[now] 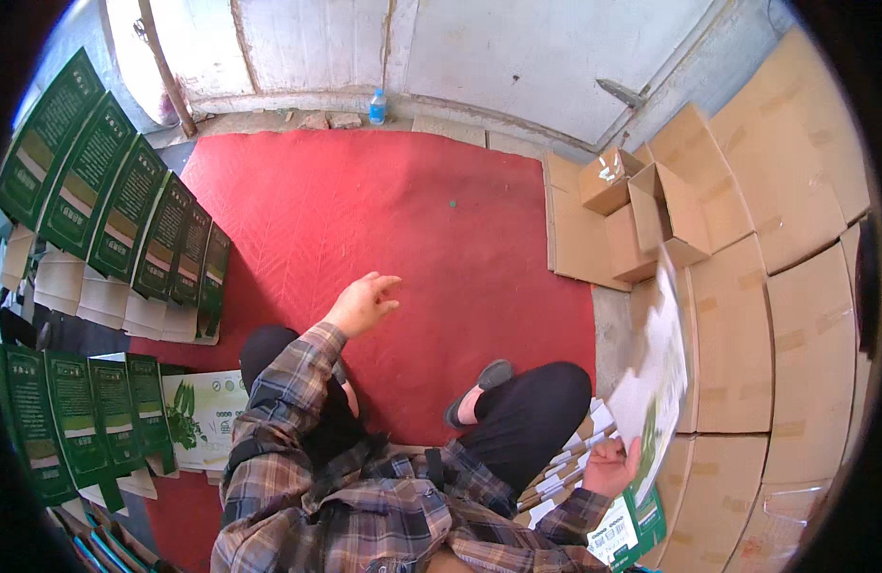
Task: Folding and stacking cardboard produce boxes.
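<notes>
My left hand (363, 304) reaches out over the red mat (441, 229), fingers stretched and thumb apart, with nothing in it. Down at the right, my right hand (611, 468) grips the lower edge of a thin white-and-green printed carton (662, 382), which is flat and tilted nearly upright, seen almost edge-on. Below that hand lies another green-and-white printed carton (641, 525). Beside it, a row of folded cardboard blanks with white edges (560, 473) sits next to my right leg; my forearm partly covers them.
Green printed cartons (126, 210) stand in rows on the left, with a white-and-green carton (204, 411) by my left knee. Large brown cardboard boxes (732, 334) line the right side, smaller open boxes (665, 210) among them. A blue bottle (377, 107) stands near the far wall.
</notes>
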`<state>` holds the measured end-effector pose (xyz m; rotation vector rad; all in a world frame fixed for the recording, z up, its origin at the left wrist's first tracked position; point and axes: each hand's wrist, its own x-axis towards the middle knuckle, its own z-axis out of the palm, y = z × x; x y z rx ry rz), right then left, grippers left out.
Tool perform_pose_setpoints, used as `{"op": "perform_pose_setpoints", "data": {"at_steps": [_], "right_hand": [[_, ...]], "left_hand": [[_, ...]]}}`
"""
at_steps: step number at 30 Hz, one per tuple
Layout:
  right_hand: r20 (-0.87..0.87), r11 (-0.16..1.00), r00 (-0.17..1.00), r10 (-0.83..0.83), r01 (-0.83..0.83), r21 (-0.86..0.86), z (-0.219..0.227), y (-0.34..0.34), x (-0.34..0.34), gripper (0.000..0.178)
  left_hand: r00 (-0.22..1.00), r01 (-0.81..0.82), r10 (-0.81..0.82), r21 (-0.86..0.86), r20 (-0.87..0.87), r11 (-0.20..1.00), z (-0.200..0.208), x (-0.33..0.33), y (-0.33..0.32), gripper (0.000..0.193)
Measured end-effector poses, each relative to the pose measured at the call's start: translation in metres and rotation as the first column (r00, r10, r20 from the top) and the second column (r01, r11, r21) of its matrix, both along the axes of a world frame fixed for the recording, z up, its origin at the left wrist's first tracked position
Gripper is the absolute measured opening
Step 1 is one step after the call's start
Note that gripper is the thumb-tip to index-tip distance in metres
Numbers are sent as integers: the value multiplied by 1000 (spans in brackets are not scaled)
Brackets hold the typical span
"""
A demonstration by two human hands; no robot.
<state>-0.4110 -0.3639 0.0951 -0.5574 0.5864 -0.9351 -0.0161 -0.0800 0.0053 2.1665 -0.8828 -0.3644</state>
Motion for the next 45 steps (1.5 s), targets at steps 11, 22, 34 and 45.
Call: {"op": "perform_pose_setpoints", "data": {"at_steps": [11, 22, 34, 45], "right_hand": [[-351, 867, 810, 469, -499, 6, 59, -6, 95, 49], [-602, 836, 640, 478, -542, 87, -60, -132, 214, 63], [-529, 893, 822, 211, -382, -237, -57, -98, 262, 59], [-503, 824, 815, 286, -478, -305, -75, -111, 274, 60]], "left_hand": [[813, -557, 97, -720, -574, 413, 48, 22, 35, 72], [842, -533, 150, -760, -518, 373, 27, 24, 75, 19], [719, -643, 178, -547, -672, 536, 12, 27, 66, 32], [686, -624, 115, -500, -719, 600, 30, 17, 73, 25]]}}
